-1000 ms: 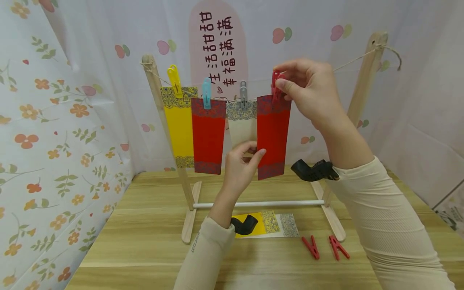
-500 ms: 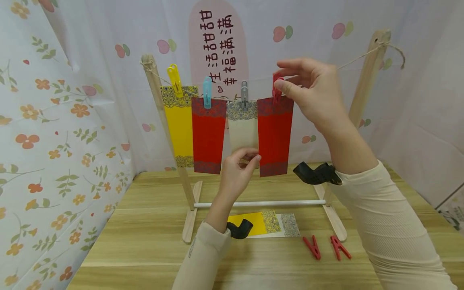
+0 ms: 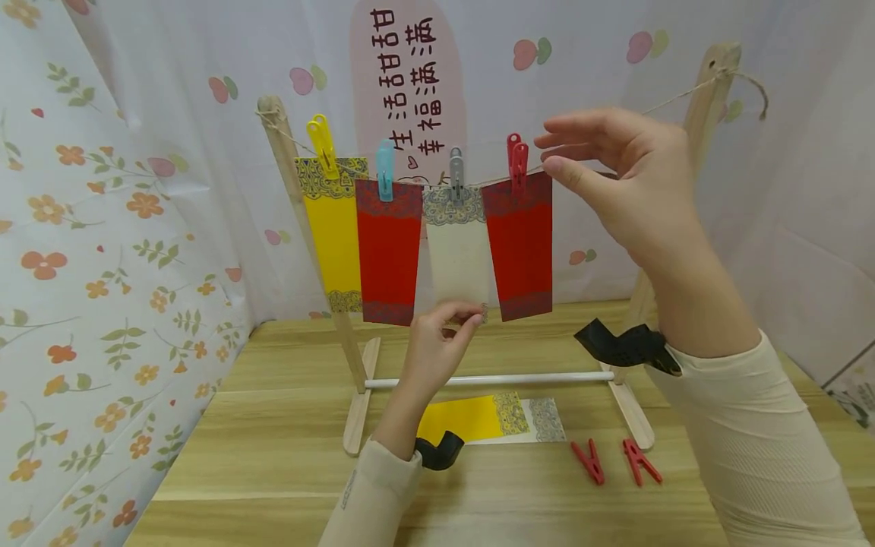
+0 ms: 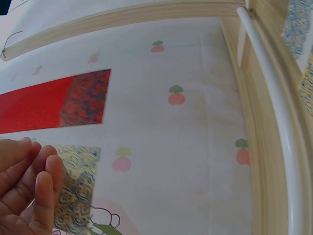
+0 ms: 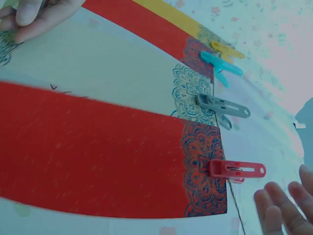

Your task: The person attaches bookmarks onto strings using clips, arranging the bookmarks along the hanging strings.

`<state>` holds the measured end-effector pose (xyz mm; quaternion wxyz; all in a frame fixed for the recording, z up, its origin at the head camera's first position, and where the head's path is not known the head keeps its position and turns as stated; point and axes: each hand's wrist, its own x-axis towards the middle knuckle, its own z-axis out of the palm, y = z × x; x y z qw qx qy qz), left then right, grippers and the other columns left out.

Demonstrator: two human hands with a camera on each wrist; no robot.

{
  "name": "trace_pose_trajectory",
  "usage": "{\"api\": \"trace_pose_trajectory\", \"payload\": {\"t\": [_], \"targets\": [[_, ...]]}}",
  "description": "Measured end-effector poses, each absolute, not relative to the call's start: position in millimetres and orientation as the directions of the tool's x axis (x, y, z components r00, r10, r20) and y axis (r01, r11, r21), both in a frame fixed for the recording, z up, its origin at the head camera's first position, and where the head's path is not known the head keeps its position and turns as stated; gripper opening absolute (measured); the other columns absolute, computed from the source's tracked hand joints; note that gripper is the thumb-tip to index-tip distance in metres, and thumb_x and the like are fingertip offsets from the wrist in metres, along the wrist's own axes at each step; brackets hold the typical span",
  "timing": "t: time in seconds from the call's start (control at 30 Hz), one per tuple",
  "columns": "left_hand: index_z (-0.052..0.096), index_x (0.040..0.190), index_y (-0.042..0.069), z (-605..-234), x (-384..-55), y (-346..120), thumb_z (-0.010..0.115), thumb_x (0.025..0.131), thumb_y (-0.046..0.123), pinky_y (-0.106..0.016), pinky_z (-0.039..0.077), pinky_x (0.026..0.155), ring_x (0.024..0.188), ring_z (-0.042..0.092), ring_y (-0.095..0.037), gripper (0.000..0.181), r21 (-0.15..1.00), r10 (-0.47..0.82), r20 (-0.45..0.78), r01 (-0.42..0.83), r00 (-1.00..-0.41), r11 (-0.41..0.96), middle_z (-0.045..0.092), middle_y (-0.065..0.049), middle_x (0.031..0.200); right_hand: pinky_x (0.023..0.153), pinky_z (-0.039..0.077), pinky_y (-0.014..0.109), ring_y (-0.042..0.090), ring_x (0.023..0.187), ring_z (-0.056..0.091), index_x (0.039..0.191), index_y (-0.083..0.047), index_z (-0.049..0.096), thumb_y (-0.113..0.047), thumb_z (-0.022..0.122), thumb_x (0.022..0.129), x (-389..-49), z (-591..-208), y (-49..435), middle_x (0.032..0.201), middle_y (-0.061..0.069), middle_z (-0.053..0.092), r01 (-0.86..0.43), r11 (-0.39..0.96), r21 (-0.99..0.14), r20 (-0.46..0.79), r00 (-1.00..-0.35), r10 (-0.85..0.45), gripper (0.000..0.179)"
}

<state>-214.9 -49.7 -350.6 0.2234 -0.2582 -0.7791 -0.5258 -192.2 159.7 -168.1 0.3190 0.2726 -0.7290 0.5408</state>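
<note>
My right hand [image 3: 636, 178] is beside the red clothespin [image 3: 518, 163], apart from it, with nothing between thumb and fingers. That clothespin grips a red card [image 3: 522, 258] on the string. My left hand [image 3: 440, 342] is in front of the lower end of a cream card [image 3: 456, 258], fingers loosely bent and holding nothing. In the left wrist view its fingertips [image 4: 51, 161] partly cover the cream card's patterned end [image 4: 78, 191]; contact cannot be made out. A grey clothespin [image 3: 456, 175] holds the cream card.
Another red card [image 3: 388, 258] hangs by a blue clothespin [image 3: 386, 171], a yellow card [image 3: 331, 235] by a yellow clothespin [image 3: 323, 148]. Wooden posts [image 3: 704, 99] carry the string above a white rod [image 3: 519, 378]. Two red clothespins [image 3: 589, 461] and loose yellow [image 3: 465, 418] and white [image 3: 547, 422] cards lie on the table.
My right hand has let go of the red clothespin and moved right. My left hand has left the red card's edge and moved down and left. The red card now hangs freely.
</note>
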Motion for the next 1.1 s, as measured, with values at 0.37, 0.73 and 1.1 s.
{"api": "trace_pose_trajectory", "payload": {"t": [0.37, 0.73, 1.1], "targets": [[0.074, 0.103, 0.004, -367.0, -206.4, -66.0, 0.068, 0.093, 0.007, -0.022, 0.056, 0.064, 0.085, 0.067, -0.020, 0.012, 0.694, 0.168, 0.587, 0.599, -0.792, 0.399, 0.073, -0.008, 0.097, 0.081, 0.055, 0.015, 0.010, 0.086, 0.071, 0.114, 0.002, 0.071, 0.006, 0.070, 0.087, -173.8, -209.6, 180.7, 0.101, -0.002, 0.076, -0.743, 0.075, -0.665, 0.739, -0.669, -0.080, 0.028], [0.073, 0.108, 0.005, -389.7, -203.6, -76.8, 0.068, 0.094, 0.010, -0.021, 0.054, 0.067, 0.088, 0.064, -0.020, 0.015, 0.697, 0.231, 0.464, 0.513, -0.855, 0.501, 0.073, -0.010, 0.105, 0.080, 0.053, 0.010, -0.003, 0.097, 0.068, 0.117, -0.003, 0.070, -0.002, 0.071, 0.089, -171.4, -270.9, 208.3, 0.108, -0.018, 0.073, -0.607, 0.428, -0.670, 0.618, -0.775, -0.132, 0.028], [0.068, 0.122, 0.008, -410.3, -214.4, -77.9, 0.068, 0.095, 0.019, -0.041, 0.053, 0.092, 0.107, 0.063, -0.025, 0.029, 0.648, 0.376, 0.199, 0.410, -0.905, 0.642, 0.069, -0.006, 0.121, 0.077, 0.053, 0.016, -0.010, 0.099, 0.063, 0.118, -0.008, 0.070, -0.014, 0.068, 0.094, -183.3, -344.7, 245.4, 0.111, -0.015, 0.072, -0.465, 0.529, -0.710, 0.378, -0.885, -0.271, 0.024]]}}
